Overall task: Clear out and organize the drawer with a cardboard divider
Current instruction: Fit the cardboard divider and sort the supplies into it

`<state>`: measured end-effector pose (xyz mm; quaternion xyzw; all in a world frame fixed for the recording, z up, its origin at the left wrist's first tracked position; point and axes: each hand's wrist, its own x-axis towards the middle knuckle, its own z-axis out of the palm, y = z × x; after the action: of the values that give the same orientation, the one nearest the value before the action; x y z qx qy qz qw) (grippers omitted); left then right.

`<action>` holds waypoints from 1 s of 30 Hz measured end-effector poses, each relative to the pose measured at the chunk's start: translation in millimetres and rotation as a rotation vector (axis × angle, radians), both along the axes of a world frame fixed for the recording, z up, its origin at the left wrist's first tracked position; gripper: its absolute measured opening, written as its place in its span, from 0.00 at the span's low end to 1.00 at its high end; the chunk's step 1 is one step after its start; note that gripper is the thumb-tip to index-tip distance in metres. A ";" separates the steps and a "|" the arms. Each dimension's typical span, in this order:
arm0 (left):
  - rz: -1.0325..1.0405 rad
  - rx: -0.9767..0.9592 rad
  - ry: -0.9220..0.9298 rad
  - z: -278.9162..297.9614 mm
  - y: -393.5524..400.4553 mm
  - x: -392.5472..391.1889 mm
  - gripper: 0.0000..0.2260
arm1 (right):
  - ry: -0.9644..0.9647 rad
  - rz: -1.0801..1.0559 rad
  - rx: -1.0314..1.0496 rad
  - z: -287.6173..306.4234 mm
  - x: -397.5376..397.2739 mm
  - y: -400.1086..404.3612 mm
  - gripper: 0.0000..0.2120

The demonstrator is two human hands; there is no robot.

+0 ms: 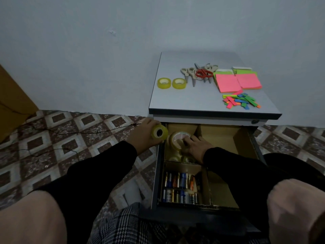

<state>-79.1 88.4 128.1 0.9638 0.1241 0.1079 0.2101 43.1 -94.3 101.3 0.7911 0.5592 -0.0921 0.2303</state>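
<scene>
Two tape rolls (pixel 171 83) sit on my grey cabinet top (pixel 202 99) against the pale wall; left hand (pixel 143 134) grips a roll (pixel 159 132) over patterned tile, right hand (pixel 193 144) fingers curl on one (pixel 177 141) in the drawer (pixel 158 173)

1. Two small yellow-tinted clear tape rolls (pixel 163 83) (pixel 179 83) lie side by side on the grey cabinet top (pixel 193 101).
2. One more small yellow tape roll (pixel 159 132) is held at the drawer's left edge.
3. One larger clear tape roll (pixel 179 140) stands in the back-left cardboard compartment; at least two smaller rolls (pixel 182 158) lie below it, partly hidden.
4. Scissors (pixel 199 73): one red-handled pair, plus several beige-handled pairs, overlapping so the exact count is unclear.
5. Two stacks of pink-topped sticky notes (pixel 227 83) (pixel 248 80).
6. One loose pile of small neon paper tabs (pixel 241 101), too many to count.
7. Two rows of cylindrical batteries (pixel 181 188) in the front-left compartment, roughly a dozen or more.
</scene>
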 end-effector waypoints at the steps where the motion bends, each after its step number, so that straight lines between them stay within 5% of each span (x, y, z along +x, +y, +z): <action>1: -0.004 0.026 0.023 1.1 -3.6 1.5 0.27 | 0.021 -0.015 0.015 1.7 0.2 -1.3 0.29; 12: -0.003 0.505 0.530 12.4 -64.6 39.9 0.26 | 0.056 -0.205 0.469 27.5 16.3 -69.0 0.21; 19: 0.085 0.593 0.715 -17.9 -75.7 48.6 0.29 | 0.041 -0.228 0.615 24.0 32.2 -98.4 0.17; 30: 0.147 0.535 0.749 -37.7 -73.8 52.2 0.27 | 0.054 -0.229 0.627 17.2 36.4 -103.8 0.17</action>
<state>-26.9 14.5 90.4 0.9453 0.2271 -0.2049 -0.1135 79.4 -198.1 118.5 0.8785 0.4736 0.0382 -0.0510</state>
